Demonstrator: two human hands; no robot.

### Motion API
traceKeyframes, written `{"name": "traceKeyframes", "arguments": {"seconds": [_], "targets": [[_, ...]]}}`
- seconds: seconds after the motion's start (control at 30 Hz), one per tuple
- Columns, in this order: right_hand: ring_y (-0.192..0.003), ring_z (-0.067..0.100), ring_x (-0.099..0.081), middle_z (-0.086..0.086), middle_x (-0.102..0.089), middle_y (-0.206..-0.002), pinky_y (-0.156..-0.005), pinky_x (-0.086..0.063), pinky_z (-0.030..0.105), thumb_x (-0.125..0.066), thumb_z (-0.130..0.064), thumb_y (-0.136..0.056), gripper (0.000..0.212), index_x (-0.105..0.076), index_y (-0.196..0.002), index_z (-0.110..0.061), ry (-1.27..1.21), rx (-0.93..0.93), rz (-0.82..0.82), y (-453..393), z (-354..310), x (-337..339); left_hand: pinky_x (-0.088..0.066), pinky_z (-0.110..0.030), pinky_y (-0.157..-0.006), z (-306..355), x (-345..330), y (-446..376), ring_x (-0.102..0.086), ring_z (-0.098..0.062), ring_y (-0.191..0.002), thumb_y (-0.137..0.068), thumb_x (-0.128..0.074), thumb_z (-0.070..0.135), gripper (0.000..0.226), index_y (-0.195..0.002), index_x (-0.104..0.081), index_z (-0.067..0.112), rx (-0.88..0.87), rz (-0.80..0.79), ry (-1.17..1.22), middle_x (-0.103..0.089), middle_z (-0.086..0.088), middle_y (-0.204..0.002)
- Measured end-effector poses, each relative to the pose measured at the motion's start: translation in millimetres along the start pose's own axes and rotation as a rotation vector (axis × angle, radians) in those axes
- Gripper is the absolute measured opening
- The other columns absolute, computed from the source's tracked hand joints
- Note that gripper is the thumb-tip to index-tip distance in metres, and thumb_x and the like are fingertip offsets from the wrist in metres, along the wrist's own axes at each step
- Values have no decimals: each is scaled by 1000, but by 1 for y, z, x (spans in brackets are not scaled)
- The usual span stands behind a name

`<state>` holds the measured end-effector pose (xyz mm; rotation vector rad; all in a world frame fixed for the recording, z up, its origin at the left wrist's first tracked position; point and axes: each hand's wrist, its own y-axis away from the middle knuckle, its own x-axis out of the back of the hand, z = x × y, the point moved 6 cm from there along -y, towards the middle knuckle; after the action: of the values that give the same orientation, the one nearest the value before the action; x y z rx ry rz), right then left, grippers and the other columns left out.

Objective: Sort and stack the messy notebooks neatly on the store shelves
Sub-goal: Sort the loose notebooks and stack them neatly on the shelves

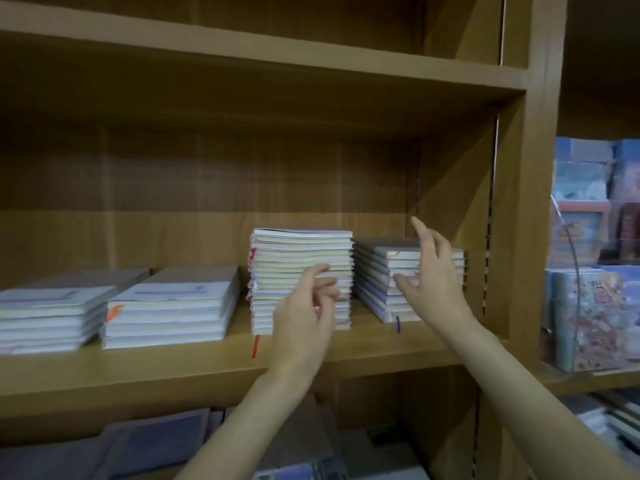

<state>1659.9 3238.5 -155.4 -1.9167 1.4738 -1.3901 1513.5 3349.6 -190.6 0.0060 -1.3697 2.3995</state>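
Head view: four notebook stacks on wooden shelf [221,362].
Left hand [304,313] grip loosely curled, holding nothing, before tallest stack [301,268]; right hand [433,271] grip wide, fingers spread against rightmost stack [377,282].

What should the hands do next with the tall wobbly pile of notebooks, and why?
Probably press the tall stack square from both sides. Its edges jut unevenly, while the shorter stack beside it looks tidier. The left hand is already in front of the tall stack with curled fingers, and the right hand is open just to its right.
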Motion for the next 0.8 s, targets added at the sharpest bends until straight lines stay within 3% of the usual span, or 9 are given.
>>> {"name": "traceKeyframes", "arguments": {"seconds": [0.07, 0.17, 0.27, 0.33, 0.4, 0.53, 0.67, 0.73, 0.8], "targets": [[-134, 19, -33, 1, -20, -152, -101, -37, 27, -61, -13, -90, 77, -15, -149, -32, -209, 43, -25, -4, -25, -12, -46, -11, -75, -8, 45, -3, -61, -1, -83, -90, -45, -5, 34, -106, -51, 24, -27, 249, 32, -63, 10, -90], [-131, 19, -40, 0, -28, -149, -107, -39, 41, -57, -24, -93, 65, -22, -147, -33, -361, 89, -59, -5, -55, -35, -41, -12, -72, -31, 84, -10, -54, -6, -84, -88, -48, -4, 31, -105, -46, 21, 106, 421, 10, -55, 5, -94], [-131, 21, -39, 0, -34, -148, -108, -35, 40, -51, -38, -95, 58, -26, -146, -31, -449, -9, -83, -7, -64, -58, -40, -22, -92, -71, 77, -15, -51, -13, -109, -87, -59, 4, 41, -124, -43, 13, 364, 240, 71, -51, -3, -123], [-134, 21, -36, -2, -35, -148, -105, -31, 34, -46, -42, -96, 54, -27, -145, -30, -516, -107, -102, -8, -63, -69, -37, -33, -107, -85, 61, -16, -46, -12, -123, -84, -67, 12, 64, -140, -34, 12, 410, 61, 115, -49, 3, -133], [-133, 20, -36, -2, -38, -146, -95, -31, 28, -40, -40, -99, 49, -29, -144, -27, -524, -125, -103, -10, -61, -74, -39, -36, -107, -86, 52, -17, -48, -11, -123, -81, -72, 16, 75, -143, -31, 19, 408, -46, 131, -53, 8, -131], [-106, 12, -45, -6, -48, -116, -70, -26, 17, -38, -34, -100, 40, -38, -138, -23, -472, -123, -32, -11, -57, -73, -38, -9, -92, -74, 53, -23, -45, 11, -108, -83, -69, 20, 78, -140, -20, 41, 356, -122, 211, -45, 32, -117], [-120, 18, -44, 0, -44, -134, -88, -31, 24, -43, -44, -96, 53, -29, -144, -25, -529, -198, 15, -17, -55, -79, -31, -19, -102, -70, 54, -48, -31, 4, -124, -83, -67, 34, 89, -149, -8, 32, 312, -160, 265, -28, 26, -132], [-124, 23, -45, 3, -48, -132, -95, -36, 31, -44, -48, -94, 55, -34, -142, -23, -580, -256, 3, -25, -53, -85, -33, -24, -107, -74, 52, -64, -38, -1, -128, -75, -72, 47, 90, -147, -22, 26, 316, -165, 278, -34, 18, -141], [-116, 23, -52, 4, -55, -124, -99, -41, 37, -45, -52, -92, 51, -46, -132, -19, -673, -320, 10, -33, -52, -87, -43, -34, -104, -80, 49, -72, -53, -9, -120, -64, -75, 58, 87, -135, -42, 20, 339, -155, 276, -55, 6, -132]]}}
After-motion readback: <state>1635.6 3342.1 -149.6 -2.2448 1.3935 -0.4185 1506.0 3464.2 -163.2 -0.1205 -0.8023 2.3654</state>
